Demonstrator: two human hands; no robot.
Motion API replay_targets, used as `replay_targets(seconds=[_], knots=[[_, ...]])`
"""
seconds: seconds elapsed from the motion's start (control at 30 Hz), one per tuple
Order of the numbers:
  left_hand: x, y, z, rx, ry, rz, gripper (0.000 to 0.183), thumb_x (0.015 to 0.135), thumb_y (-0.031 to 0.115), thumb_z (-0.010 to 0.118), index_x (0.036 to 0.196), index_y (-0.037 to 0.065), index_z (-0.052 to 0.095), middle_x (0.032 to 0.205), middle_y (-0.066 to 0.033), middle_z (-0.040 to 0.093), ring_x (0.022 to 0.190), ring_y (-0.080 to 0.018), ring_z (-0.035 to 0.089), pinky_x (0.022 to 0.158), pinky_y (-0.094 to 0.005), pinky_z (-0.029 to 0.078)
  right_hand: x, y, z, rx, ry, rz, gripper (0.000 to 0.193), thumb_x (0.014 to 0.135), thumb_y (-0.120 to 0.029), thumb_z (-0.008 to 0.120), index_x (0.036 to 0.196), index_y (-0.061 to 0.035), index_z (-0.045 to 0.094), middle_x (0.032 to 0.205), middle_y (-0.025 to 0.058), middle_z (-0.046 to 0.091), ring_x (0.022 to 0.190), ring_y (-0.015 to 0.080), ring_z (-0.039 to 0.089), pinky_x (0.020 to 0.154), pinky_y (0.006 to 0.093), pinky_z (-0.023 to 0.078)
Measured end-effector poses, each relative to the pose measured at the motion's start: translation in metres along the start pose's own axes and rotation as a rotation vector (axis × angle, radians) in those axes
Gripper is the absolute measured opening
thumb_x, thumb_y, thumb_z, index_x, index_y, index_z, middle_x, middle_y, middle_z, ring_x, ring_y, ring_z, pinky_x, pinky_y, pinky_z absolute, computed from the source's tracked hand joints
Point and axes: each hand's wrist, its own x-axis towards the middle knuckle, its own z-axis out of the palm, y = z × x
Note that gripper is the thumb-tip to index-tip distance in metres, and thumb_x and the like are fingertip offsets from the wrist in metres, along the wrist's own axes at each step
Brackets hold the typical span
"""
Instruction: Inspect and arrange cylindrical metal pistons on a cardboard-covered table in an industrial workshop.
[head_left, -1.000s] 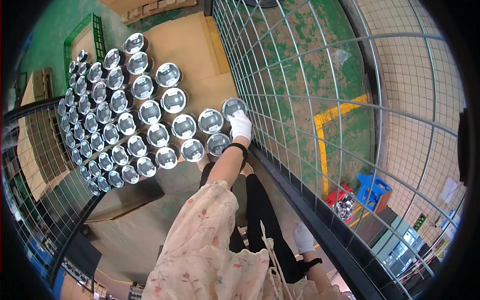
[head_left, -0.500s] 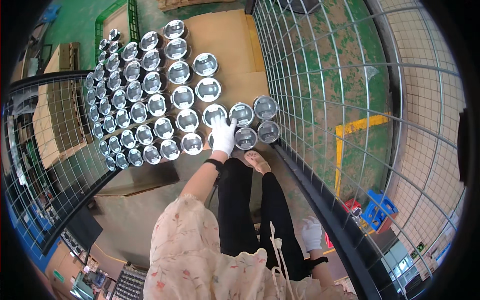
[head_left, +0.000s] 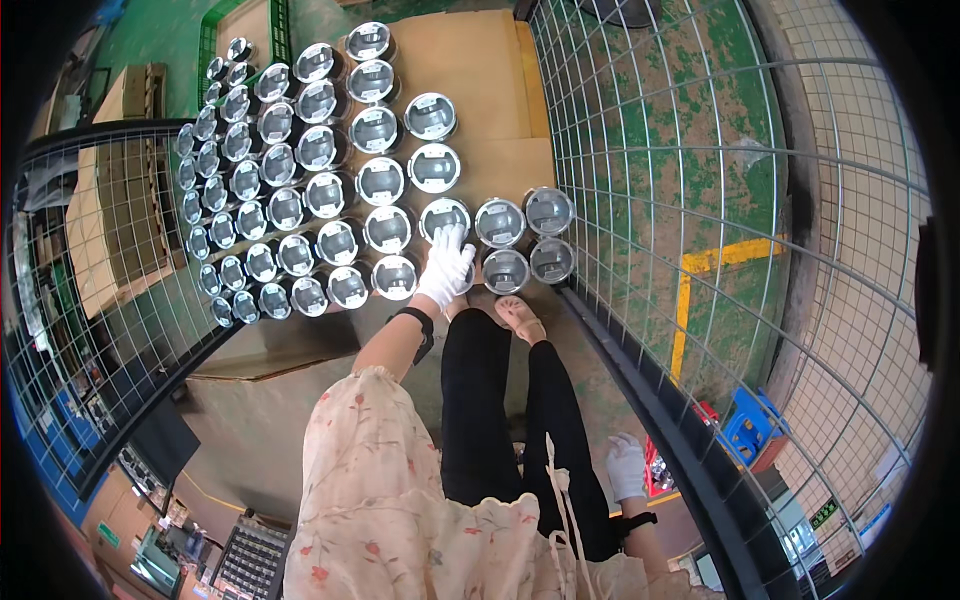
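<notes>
Two gloved hands: left hand (head_left: 445, 265) open on a metal can (head_left: 455, 275); right hand (head_left: 627, 465) seemingly empty.

A flat brown cardboard sheet (head_left: 470, 60) lies under the rows of metal parts, reaching up and away from the fingers (head_left: 450, 240) of the gloved left hand. Well off to the left of those fingers, behind wire mesh, stands a stack of brown cardboard boxes (head_left: 115, 230), with another box (head_left: 130, 90) above it. Another flat piece of cardboard (head_left: 275, 350) lies on the floor below and to the left of the fingers. Far down on the right, well beyond the fingers (head_left: 625, 455) of the gloved right hand, a small green sign (head_left: 826, 513) sits at the picture's rim; its writing is too small to read.
</notes>
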Motion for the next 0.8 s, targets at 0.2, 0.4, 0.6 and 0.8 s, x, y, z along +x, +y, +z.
replay_targets(seconds=[0.2, 0.4, 0.6, 0.8], knots=[[0.029, 0.007, 0.001, 0.278, -0.353, -0.097, 0.029, 0.079, 0.021, 0.059, 0.104, 0.006, 0.063, 0.112, -0.0165, 0.052, 0.108, -0.0326, 0.048, 0.096, -0.0498, 0.037, 0.003, 0.007, 0.005, -0.082, 0.036, -0.077, 0.021, 0.08, -0.009, 0.056, 0.097, -0.0062, 0.068, 0.11, 0.0158, 0.061, 0.105, 0.0335, 0.057, 0.091, 0.04, 0.046], [0.027, 0.007, 0.0, 0.415, -0.469, -0.172, 0.034, 0.075, 0.024, 0.064, 0.105, 0.008, 0.065, 0.109, -0.0088, 0.054, 0.104, -0.0247, 0.05, 0.086, -0.0432, 0.042, -0.002, 0.012, 0.01, -0.047, 0.047, -0.055, 0.021, 0.078, -0.008, 0.057, 0.095, -0.0074, 0.069, 0.108, 0.016, 0.062, 0.103, 0.0331, 0.057, 0.091, 0.0406, 0.045], [0.03, 0.003, -0.007, 0.409, -0.483, -0.174, 0.034, 0.075, 0.024, 0.064, 0.105, 0.007, 0.065, 0.111, -0.0092, 0.054, 0.105, -0.0249, 0.051, 0.088, -0.0424, 0.042, -0.004, 0.018, 0.014, -0.031, 0.012, -0.067, 0.021, 0.078, -0.008, 0.057, 0.095, -0.0061, 0.069, 0.106, 0.016, 0.062, 0.101, 0.0332, 0.058, 0.09, 0.0408, 0.046], [0.029, 0.0, -0.015, 0.408, -0.496, -0.201, 0.038, 0.076, 0.026, 0.064, 0.107, 0.005, 0.065, 0.114, -0.0111, 0.054, 0.108, -0.0266, 0.05, 0.094, -0.0451, 0.04, 0.0, 0.015, 0.021, -0.053, 0.028, -0.12, 0.02, 0.078, -0.008, 0.057, 0.094, -0.0061, 0.069, 0.102, 0.0161, 0.064, 0.097, 0.0339, 0.059, 0.088, 0.0411, 0.047]])
